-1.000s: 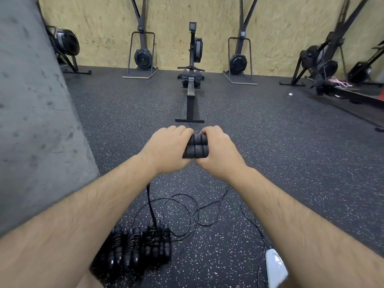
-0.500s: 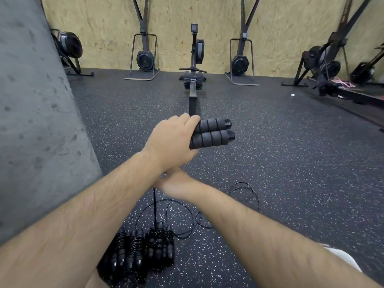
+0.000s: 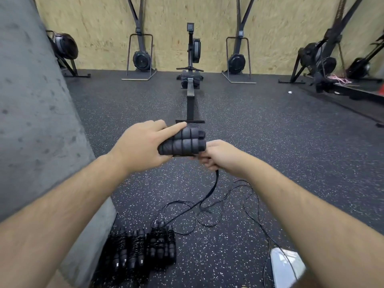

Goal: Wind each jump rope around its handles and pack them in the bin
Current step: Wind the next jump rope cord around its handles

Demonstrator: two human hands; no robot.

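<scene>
A: Where are the handles?

B: The pair of black foam handles (image 3: 184, 141) sits side by side in mid-air at the centre of the view, held level, free ends pointing to three o'clock.

A: Who has them?

B: The left hand (image 3: 141, 147) is clamped on their nine o'clock end, index finger laid straight along the upper handle.

A: And the other hand?

B: The right hand (image 3: 218, 155) is at their three o'clock end, just touching, fingers curled tight on the black rope (image 3: 212, 189). The rope drops from that fist toward six o'clock and spreads in loose loops on the speckled rubber floor (image 3: 291, 142).

A: Anything already wound?

B: Yes, a row of wound ropes (image 3: 141, 249) lies packed together at seven o'clock, beside the grey concrete wall (image 3: 31, 121). Whether they lie in a bin I cannot tell.

A: What else?

B: A rowing machine (image 3: 191, 80) stands at twelve o'clock, before the wooden board wall (image 3: 207, 15).
</scene>
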